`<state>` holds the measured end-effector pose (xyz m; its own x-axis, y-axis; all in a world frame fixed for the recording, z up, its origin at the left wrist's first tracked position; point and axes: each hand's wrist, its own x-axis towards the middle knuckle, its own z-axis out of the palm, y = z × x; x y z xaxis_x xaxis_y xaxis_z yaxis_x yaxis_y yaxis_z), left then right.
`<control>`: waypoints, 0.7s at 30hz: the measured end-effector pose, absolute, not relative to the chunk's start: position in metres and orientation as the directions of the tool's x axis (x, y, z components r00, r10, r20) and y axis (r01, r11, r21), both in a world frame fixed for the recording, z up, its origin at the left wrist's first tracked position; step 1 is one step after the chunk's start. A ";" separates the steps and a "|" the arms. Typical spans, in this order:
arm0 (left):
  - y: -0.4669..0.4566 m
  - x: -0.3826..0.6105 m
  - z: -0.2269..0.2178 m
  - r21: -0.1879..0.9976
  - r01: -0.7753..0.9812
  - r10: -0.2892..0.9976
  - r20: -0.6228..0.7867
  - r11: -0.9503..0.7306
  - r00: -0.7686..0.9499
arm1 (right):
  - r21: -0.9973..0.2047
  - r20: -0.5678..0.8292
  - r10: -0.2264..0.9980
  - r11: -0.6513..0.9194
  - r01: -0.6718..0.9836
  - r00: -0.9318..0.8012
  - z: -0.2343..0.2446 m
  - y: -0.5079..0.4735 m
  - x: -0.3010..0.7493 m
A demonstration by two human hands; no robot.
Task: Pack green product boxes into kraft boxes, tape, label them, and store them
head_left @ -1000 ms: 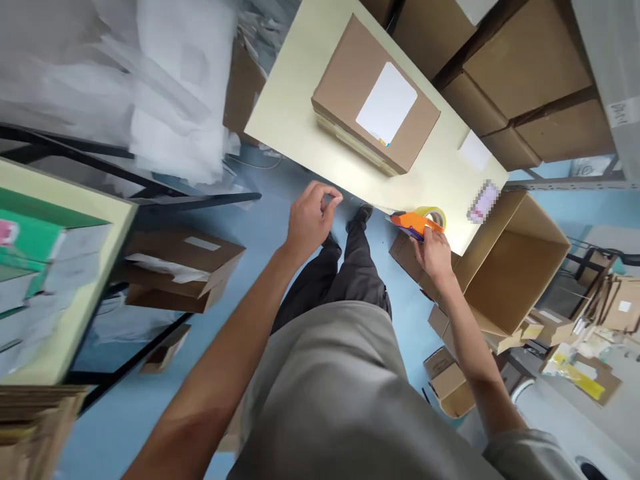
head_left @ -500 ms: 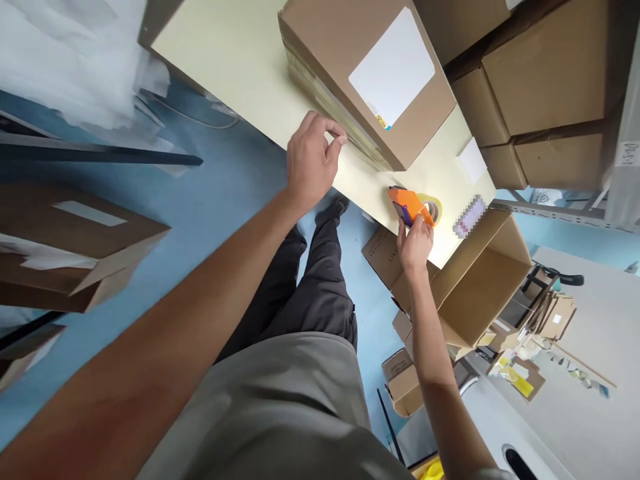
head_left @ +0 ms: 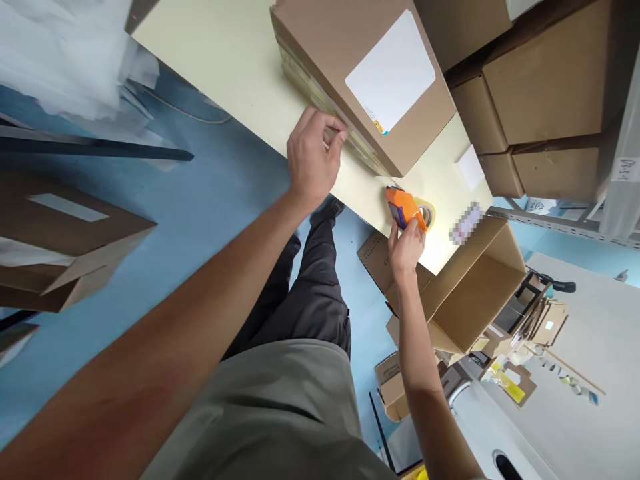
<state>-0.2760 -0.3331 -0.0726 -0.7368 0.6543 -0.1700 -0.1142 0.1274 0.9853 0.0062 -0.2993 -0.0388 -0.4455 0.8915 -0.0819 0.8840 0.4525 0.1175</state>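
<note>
A flat brown cardboard box (head_left: 345, 47) with a white label (head_left: 390, 70) lies on a pale yellow table (head_left: 225, 60). My left hand (head_left: 313, 160) is at the box's near side edge, fingers curled and pinched against the taped side. My right hand (head_left: 406, 243) grips an orange tape dispenser (head_left: 404, 207) with a roll of clear tape, resting on the table near its front edge, just right of the box.
Stacked brown cartons (head_left: 540, 73) stand behind the table. An open empty carton (head_left: 475, 287) sits on the blue floor at the right, with smaller boxes (head_left: 395, 393) below it. An open box (head_left: 60, 240) lies at left, white plastic wrap (head_left: 60, 60) above it.
My left hand has risen from over the floor to the side of the box. My right hand with the dispenser has stayed by the table edge. The view has shifted closer to the table.
</note>
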 end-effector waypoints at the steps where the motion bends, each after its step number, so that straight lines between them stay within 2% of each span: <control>1: -0.332 -0.273 -0.069 0.978 -0.169 0.630 -0.209 0.124 -0.748 | 0.113 -0.070 0.890 0.456 0.883 -0.450 -0.038 -0.301 0.005; 6: -0.314 -0.265 -0.070 0.920 -0.378 0.456 -0.381 0.101 -0.804 | 0.099 -0.115 0.866 0.497 0.862 -0.486 -0.032 -0.310 -0.005; 10: -0.308 -0.268 -0.086 0.891 -0.449 0.313 -0.410 -0.062 -0.857 | 0.103 -0.193 0.871 0.475 0.874 -0.451 -0.029 -0.318 -0.016; 13: -0.319 -0.263 -0.088 0.855 -0.512 0.317 -0.464 -0.085 -0.827 | 0.071 -0.158 0.885 0.452 0.889 -0.437 -0.029 -0.324 -0.018; 17: -0.334 -0.238 -0.073 0.812 -0.583 0.341 -0.552 0.014 -0.761 | 0.001 -0.092 0.878 0.471 0.882 -0.469 -0.028 -0.328 -0.016; 21: -0.332 -0.213 -0.060 0.750 -0.649 0.393 -0.639 0.127 -0.662 | 0.006 -0.111 0.879 0.468 0.884 -0.464 -0.028 -0.327 -0.013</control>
